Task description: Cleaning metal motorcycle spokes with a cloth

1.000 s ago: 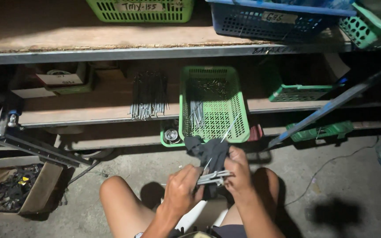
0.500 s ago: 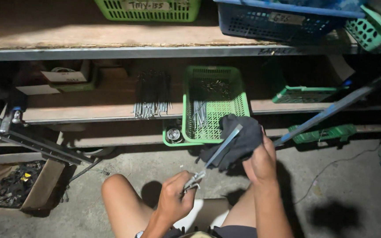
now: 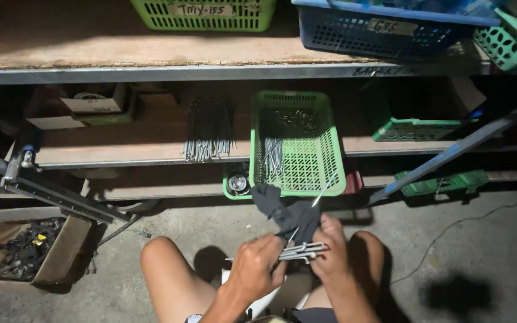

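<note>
My left hand (image 3: pixel 257 267) grips a small bundle of thin metal rods (image 3: pixel 300 250) held crosswise in front of my knees. My right hand (image 3: pixel 330 251) holds a dark cloth (image 3: pixel 285 212) bunched around the rods' right end. One thin rod (image 3: pixel 323 192) sticks up out of the cloth toward the green basket (image 3: pixel 330 161). That basket rests on the lower shelf straight ahead, with several more rods lying in it. A row of loose rods (image 3: pixel 209 128) lies on the same shelf to its left.
Wooden shelves (image 3: pixel 151 54) carry green and blue baskets (image 3: pixel 366 30) above. A cardboard box of dark parts (image 3: pixel 31 248) sits on the floor at left beside a slanted metal rail (image 3: pixel 43 188). A long bar (image 3: pixel 456 149) leans at right. A cable (image 3: pixel 450 230) crosses the concrete floor.
My right hand with the cloth has come back down from near the basket to the rod bundle. Both hands are now together on the rods.
</note>
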